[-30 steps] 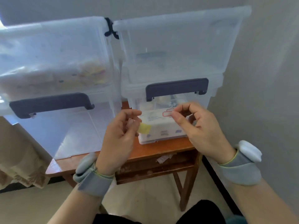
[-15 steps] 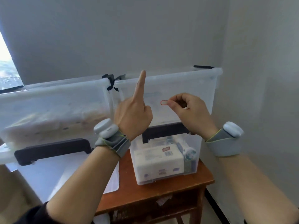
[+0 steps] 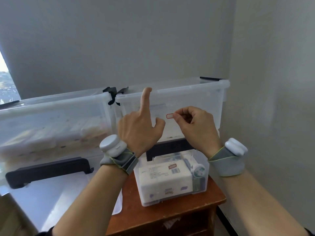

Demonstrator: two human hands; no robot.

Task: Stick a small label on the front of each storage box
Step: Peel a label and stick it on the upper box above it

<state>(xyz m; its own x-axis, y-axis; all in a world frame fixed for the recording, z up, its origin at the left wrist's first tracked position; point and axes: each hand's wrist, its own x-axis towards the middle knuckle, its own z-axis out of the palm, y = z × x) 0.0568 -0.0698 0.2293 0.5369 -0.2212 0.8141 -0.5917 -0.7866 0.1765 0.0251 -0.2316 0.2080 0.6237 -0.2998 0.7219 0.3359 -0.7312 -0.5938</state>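
Now right hand [image 3: 196, 126] pinches small red-edged label [image 3: 169, 116] between thumb and forefinger, label at front wall of upper right box [image 3: 196, 99], touching or just off it, cannot tell. Left hand [image 3: 139, 130] raised beside it, forefinger straight up, other fingers curled, thumb out, holding nothing. Lower box [image 3: 172, 181] at table's [image 3: 201, 206] right front corner, already labelled. Left boxes [image 3: 51, 125] overhang table's left edge. Wall close on right, little side room.
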